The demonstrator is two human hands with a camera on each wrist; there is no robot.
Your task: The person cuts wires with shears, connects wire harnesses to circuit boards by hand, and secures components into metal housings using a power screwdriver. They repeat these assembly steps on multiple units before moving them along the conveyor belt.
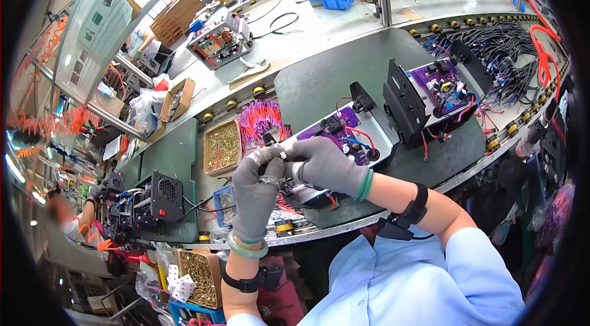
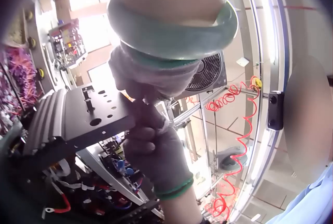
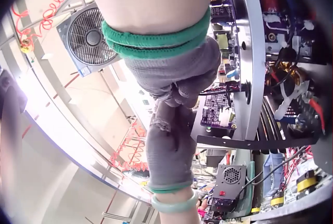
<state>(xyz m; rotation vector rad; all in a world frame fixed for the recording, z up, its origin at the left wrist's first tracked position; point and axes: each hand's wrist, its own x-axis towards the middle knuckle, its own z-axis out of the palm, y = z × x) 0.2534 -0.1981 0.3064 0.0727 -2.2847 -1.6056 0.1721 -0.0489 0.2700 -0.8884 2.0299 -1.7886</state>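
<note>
Both hands wear grey gloves and meet over the near left end of an open metal chassis. My left hand (image 1: pixel 255 194) has bent fingers against the fingertips of my right hand (image 1: pixel 332 169), which reaches in from the right. A small whitish bit shows where the fingertips meet; I cannot tell what they hold. Inside the chassis is a purple circuit board (image 1: pixel 335 129) with red and blue wires. In the left wrist view, a black panel (image 2: pixel 112 112) with round holes lies right beside the fingers. The right wrist view shows the left hand (image 3: pixel 169 151) below the right.
Another chassis with a purple board (image 1: pixel 439 86) stands to the right, before a heap of black cables (image 1: pixel 504 49). A box of small brass-coloured parts (image 1: pixel 221 146) and purple-red wires (image 1: pixel 261 118) lie behind the hands. A black unit (image 1: pixel 166 197) sits left, near another person.
</note>
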